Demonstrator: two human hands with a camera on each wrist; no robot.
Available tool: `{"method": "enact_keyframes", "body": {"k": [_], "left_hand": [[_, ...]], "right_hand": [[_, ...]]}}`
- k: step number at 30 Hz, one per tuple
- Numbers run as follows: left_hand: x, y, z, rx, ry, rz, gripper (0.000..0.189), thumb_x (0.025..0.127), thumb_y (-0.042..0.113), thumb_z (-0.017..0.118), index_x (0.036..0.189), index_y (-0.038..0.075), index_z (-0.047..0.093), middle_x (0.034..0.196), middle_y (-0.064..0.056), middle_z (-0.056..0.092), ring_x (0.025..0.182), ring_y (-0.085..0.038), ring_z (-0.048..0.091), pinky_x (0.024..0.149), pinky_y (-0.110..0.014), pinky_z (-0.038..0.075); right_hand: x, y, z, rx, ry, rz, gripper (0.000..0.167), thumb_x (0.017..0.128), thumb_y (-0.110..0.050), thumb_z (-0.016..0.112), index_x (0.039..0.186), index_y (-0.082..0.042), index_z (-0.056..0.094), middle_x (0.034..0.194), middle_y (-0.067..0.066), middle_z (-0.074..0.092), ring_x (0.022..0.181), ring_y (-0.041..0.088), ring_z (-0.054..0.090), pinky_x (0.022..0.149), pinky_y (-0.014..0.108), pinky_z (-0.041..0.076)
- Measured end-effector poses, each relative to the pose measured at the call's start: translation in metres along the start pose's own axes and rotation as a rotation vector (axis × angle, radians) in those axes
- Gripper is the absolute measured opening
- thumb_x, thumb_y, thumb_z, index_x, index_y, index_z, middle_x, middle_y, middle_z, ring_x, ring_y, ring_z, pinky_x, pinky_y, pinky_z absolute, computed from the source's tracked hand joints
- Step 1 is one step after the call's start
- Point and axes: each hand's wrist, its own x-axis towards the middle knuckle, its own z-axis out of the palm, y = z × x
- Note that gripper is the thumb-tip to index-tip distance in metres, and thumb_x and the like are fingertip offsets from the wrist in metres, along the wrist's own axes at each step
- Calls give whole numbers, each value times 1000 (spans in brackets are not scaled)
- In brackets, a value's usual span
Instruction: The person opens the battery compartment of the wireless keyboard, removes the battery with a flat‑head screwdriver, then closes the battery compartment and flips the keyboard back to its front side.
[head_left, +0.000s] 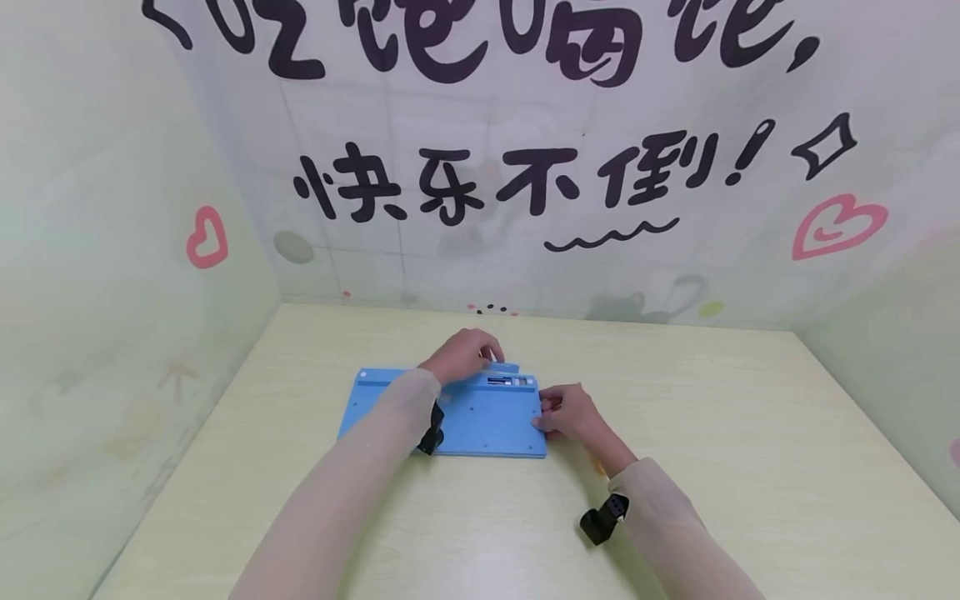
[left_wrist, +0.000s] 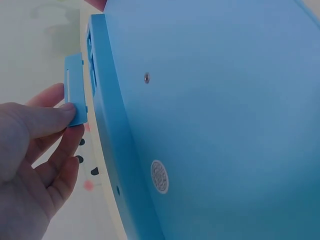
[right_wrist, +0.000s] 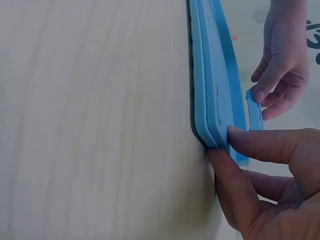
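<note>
A light blue keyboard (head_left: 487, 425) lies face down on the table, its underside up and a raised ridge along the far edge. Near the ridge's right end, the battery compartment (head_left: 510, 382) is uncovered, and a dark battery shows inside. Just beyond it, my left hand (head_left: 461, 357) pinches a small blue battery cover (left_wrist: 76, 90) between thumb and fingers, apart from the keyboard. My right hand (head_left: 572, 412) holds the keyboard's right edge, with the thumb on the underside and a finger against the rim, as the right wrist view shows.
The pale wooden table (head_left: 750, 433) extends around the keyboard. Behind it stands a wall (head_left: 480, 267) with large black lettering, and side walls enclose the left and right. A small orange thing (head_left: 597, 467) peeks out beside the right wrist, mostly hidden.
</note>
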Motion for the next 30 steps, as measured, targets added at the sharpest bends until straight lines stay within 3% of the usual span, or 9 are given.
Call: {"method": "enact_keyframes", "body": {"k": [9, 18, 30], "left_hand": [[5, -12, -2, 20, -1, -28, 22, 90, -1, 53, 95, 13, 70, 92, -1, 60, 84, -16, 53, 79, -30, 46], [15, -42, 3, 5, 5, -75, 26, 88, -3, 51, 91, 15, 70, 95, -2, 60, 84, -18, 53, 78, -31, 47], [14, -46, -5, 12, -4, -136, 22, 87, -4, 55, 93, 11, 71, 100, -5, 61, 87, -20, 54, 81, -32, 46]], "right_hand": [[1, 2, -1, -5, -2, -13, 48, 76, 2, 71, 120, 10, 53, 87, 10, 56, 71, 18, 55, 60, 29, 52], [-1, 1, 0, 4, -1, -16, 48, 76, 1, 71, 120, 10, 53, 86, 10, 56, 70, 18, 54, 60, 28, 51], [-1, 2, 0, 16, 4, -26, 47, 76, 2, 71, 119, 10, 53, 87, 10, 57, 69, 17, 55, 60, 29, 52]]}}
